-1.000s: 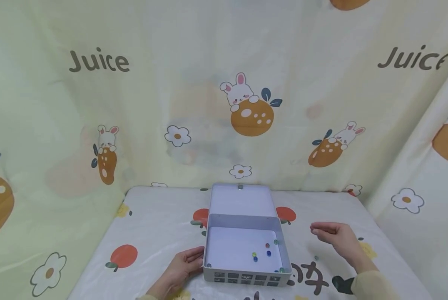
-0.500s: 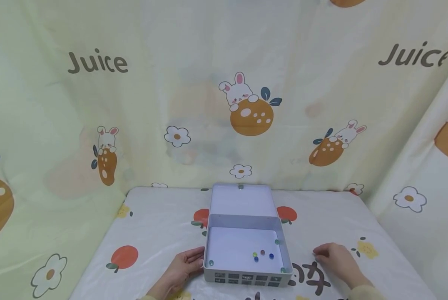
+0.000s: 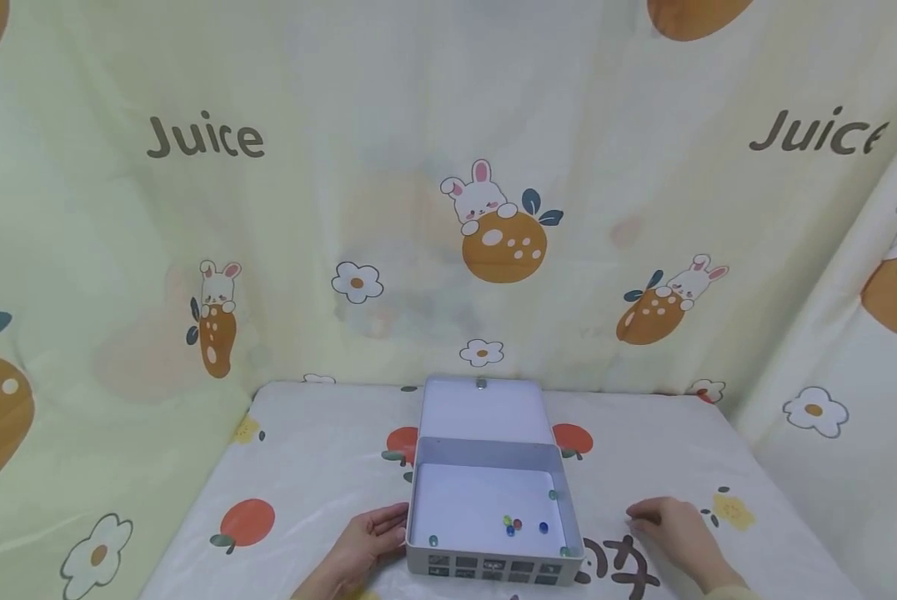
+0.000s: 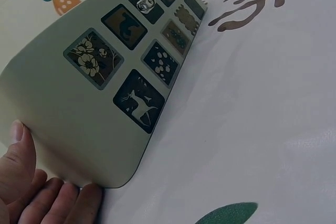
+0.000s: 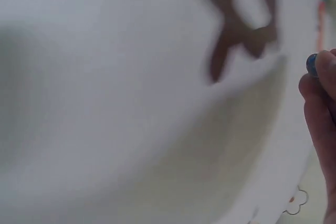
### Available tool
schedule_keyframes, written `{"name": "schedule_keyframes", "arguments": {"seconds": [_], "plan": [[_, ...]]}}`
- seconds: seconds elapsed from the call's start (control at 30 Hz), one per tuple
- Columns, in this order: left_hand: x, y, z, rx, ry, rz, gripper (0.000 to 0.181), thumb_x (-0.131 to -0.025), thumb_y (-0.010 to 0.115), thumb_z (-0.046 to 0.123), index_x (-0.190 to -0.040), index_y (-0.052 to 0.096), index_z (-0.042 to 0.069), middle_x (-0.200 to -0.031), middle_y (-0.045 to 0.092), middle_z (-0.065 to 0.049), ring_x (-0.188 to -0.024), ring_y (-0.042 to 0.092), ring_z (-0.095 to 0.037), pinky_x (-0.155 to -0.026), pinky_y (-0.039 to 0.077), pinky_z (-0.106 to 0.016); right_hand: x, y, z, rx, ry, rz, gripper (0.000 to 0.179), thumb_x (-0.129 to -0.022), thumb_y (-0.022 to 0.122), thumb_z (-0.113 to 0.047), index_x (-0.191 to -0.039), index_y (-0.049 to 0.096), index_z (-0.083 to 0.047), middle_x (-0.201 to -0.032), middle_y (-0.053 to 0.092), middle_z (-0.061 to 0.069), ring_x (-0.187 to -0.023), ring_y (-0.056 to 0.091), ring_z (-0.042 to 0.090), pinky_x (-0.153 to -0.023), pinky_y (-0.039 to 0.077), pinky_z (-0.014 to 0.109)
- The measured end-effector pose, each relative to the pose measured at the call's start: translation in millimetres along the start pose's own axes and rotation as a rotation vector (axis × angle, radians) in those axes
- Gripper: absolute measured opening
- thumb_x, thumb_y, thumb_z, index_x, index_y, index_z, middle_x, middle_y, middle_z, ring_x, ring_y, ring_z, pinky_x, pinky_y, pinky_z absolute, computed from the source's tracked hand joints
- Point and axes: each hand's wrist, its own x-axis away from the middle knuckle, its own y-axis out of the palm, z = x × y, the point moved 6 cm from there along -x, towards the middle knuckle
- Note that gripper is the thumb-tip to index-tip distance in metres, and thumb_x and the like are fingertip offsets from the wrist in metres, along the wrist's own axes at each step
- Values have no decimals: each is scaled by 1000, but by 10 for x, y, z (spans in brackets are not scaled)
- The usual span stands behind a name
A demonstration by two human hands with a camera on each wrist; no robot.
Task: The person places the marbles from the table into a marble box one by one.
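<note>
A pale metal box with small pictures on its front wall stands with its lid folded back. Inside lie several glass marbles. Yellow-green, red and blue ones cluster together, with another blue marble to their right. A green marble sits near the front left. My left hand rests against the box's left side, thumb and relaxed fingertips touching it. Low over the cloth, right of the box, my right hand pinches a blue-green marble between thumb and fingers.
A white patterned cloth covers the table, printed with fruit, flowers and dark lettering. A pale curtain with rabbit prints hangs behind the table and along both sides.
My right hand has come down to the cloth, where a small marble lay. In the box, the red marble rolled left to the cluster and the front-left green one rolled right. My left hand stayed put.
</note>
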Motion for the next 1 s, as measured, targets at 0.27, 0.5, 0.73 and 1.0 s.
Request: {"name": "schedule_keyframes", "arguments": {"seconds": [0.27,0.5,0.73,1.0], "plan": [[-8,-17,-9,0,11,16,62,-94,70,6,-148,44,-8,-148,54,-26,-136,58,-36,-100,62,-41,48,-246,-343,-351,7,29,26,-93,74,-12,-117,75,0,-111,78,13,-101,74,25,-85,67,37],[-19,8,-29,8,6,8,61,-94,70,6,-148,44,-8,-147,55,-26,-135,59,-35,-101,62,-41,55,-327,-857,-422,-94,30,24,-93,74,-12,-114,76,-2,-110,78,13,-101,75,24,-86,67,37],[-4,-13,-35,17,15,4,61,-95,69,5,-149,44,-8,-148,54,-26,-135,58,-36,-102,61,-42,-78,-270,-1327,-459,-180,39,24,-93,74,-10,-115,76,-1,-111,78,13,-101,74,22,-87,67,36],[-26,-2,-28,9,19,9,60,-95,69,5,-148,45,-7,-148,54,-26,-136,57,-37,-101,62,-42,-167,-102,-1637,-453,-217,12,19,-92,74,-6,-110,78,-4,-106,78,9,-93,73,17,-84,67,32]]}}
